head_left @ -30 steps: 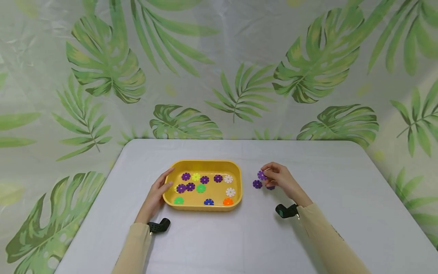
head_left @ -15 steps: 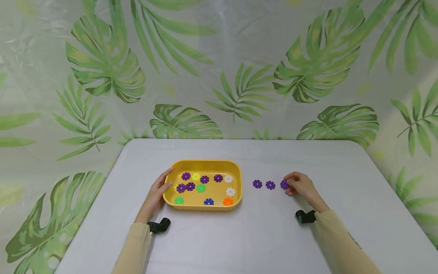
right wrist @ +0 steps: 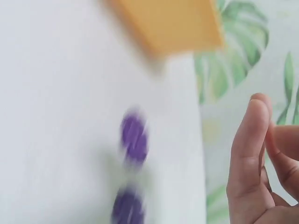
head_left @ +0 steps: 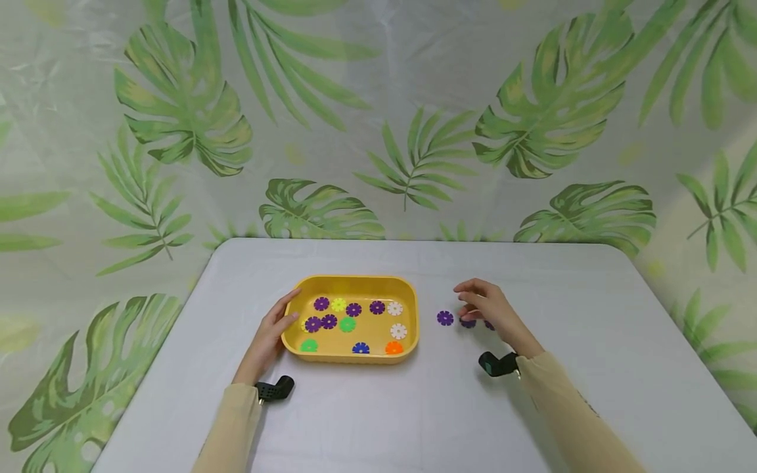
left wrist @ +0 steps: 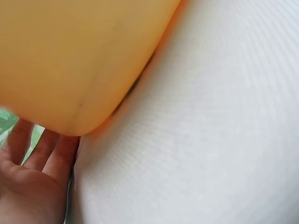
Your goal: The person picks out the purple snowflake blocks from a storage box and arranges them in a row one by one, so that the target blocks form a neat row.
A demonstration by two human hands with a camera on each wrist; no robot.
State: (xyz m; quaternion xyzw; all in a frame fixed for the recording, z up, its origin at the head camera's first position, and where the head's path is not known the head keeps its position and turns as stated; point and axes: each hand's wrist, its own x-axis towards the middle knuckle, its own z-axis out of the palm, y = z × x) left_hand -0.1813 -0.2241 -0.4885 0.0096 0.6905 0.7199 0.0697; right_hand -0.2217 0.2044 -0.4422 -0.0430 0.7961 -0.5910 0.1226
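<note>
My left hand [head_left: 271, 338] holds the left end of a yellow tray [head_left: 349, 359], its thumb at the rim. In the left wrist view, fingers [left wrist: 58, 156] lie against the tray's outer wall. Toothed plastic discs lie in the tray: several purple ones, two white, and yellow, green, blue and orange ones. On the table to the tray's right, three purple discs form a row; the leftmost disc [head_left: 445, 318] shows whole. My right hand [head_left: 491, 314] hovers above the other two, partly hiding them. It holds nothing, its fingers loosely bent. Discs look blurred in the right wrist view.
A white-covered table [head_left: 378, 414] carries the tray and discs. Behind it hangs a leaf-patterned curtain [head_left: 414, 131]. Each wrist wears a black camera, such as the right wrist's camera [head_left: 497, 364].
My right hand carried a purple disc rightward, set it at the row's right end, let go and came back left. The left hand and tray have stayed in place.
</note>
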